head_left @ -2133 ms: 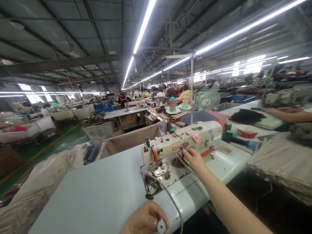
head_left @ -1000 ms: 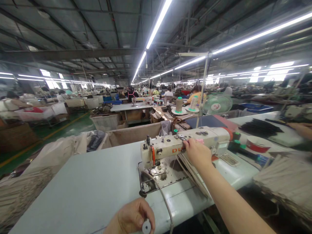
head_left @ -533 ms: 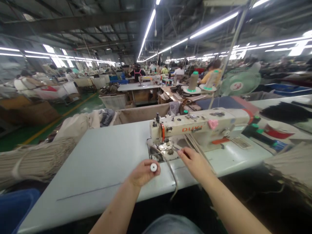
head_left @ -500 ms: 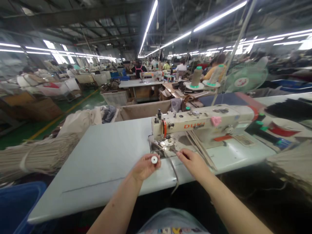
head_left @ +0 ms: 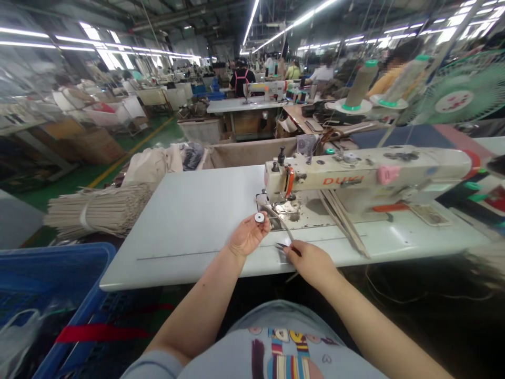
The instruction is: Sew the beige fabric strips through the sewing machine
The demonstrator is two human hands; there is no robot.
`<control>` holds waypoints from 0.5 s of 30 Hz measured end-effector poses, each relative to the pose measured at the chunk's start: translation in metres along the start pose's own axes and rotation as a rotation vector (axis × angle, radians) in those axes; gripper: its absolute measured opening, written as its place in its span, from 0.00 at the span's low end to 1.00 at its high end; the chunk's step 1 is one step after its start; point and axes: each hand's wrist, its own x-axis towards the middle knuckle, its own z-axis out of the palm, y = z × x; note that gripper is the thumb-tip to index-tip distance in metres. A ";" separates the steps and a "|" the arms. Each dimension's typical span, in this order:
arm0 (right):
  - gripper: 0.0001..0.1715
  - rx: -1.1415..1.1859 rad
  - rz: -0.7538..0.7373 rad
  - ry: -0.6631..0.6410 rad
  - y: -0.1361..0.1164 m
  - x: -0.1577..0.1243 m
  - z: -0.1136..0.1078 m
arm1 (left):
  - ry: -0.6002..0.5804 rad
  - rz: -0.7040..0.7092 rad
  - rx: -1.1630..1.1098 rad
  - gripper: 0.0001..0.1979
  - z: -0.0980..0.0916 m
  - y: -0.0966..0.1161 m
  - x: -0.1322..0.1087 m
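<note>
My left hand (head_left: 248, 235) pinches a small white bobbin (head_left: 259, 217), its round face and centre hole turned toward me, just in front of the sewing machine's needle area. My right hand (head_left: 313, 261) is closed around dark thread snips (head_left: 282, 246), whose two pointed tips stick out to the left. A narrow beige fabric strip (head_left: 284, 226) runs from the machine's needle end down to the right fingers; whether they grip it I cannot tell. The sewing machine (head_left: 343, 173), cream with orange lettering, stands on a pale worktable (head_left: 197, 221).
More beige strips (head_left: 341, 221) lie under the machine arm. A tied bundle of strips (head_left: 98, 213) and a blue plastic basket (head_left: 59, 258) are at the left. Thread cones (head_left: 361, 84) and a green fan (head_left: 457, 100) stand behind the machine. Other people sit farther back.
The camera view has swung left and tilted down. The snips' tips now show clearly in my right hand. The strip, which hung past the table's front edge between my hands, now meets my right fingers.
</note>
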 end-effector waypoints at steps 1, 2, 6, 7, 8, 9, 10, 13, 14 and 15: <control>0.18 -0.021 -0.004 0.003 -0.003 0.001 0.001 | -0.008 -0.002 0.001 0.16 0.001 0.000 0.000; 0.19 -0.040 -0.009 0.004 -0.005 0.003 0.002 | -0.016 -0.002 0.000 0.16 0.002 0.001 -0.001; 0.19 -0.099 -0.018 0.000 -0.014 0.009 0.008 | -0.067 0.028 -0.014 0.18 0.007 0.001 -0.003; 0.19 -0.110 -0.018 -0.003 -0.016 0.010 0.009 | -0.073 0.034 -0.015 0.18 0.008 0.001 -0.004; 0.19 -0.118 -0.017 -0.004 -0.018 0.011 0.011 | -0.074 0.037 -0.013 0.17 0.008 0.001 -0.004; 0.18 -0.125 -0.016 -0.005 -0.020 0.013 0.012 | -0.070 0.036 -0.009 0.15 0.008 0.001 -0.004; 0.18 -0.128 -0.016 -0.004 -0.022 0.013 0.013 | -0.063 0.032 -0.004 0.14 0.008 0.001 -0.004; 0.17 -0.123 -0.023 0.010 -0.026 0.015 0.016 | -0.030 0.007 0.011 0.13 0.006 0.001 -0.002; 0.17 -0.114 -0.028 0.018 -0.026 0.015 0.017 | -0.020 0.000 0.015 0.13 0.005 0.001 -0.002; 0.16 -0.101 -0.031 0.030 -0.026 0.015 0.018 | -0.015 -0.002 0.016 0.13 0.005 0.002 -0.002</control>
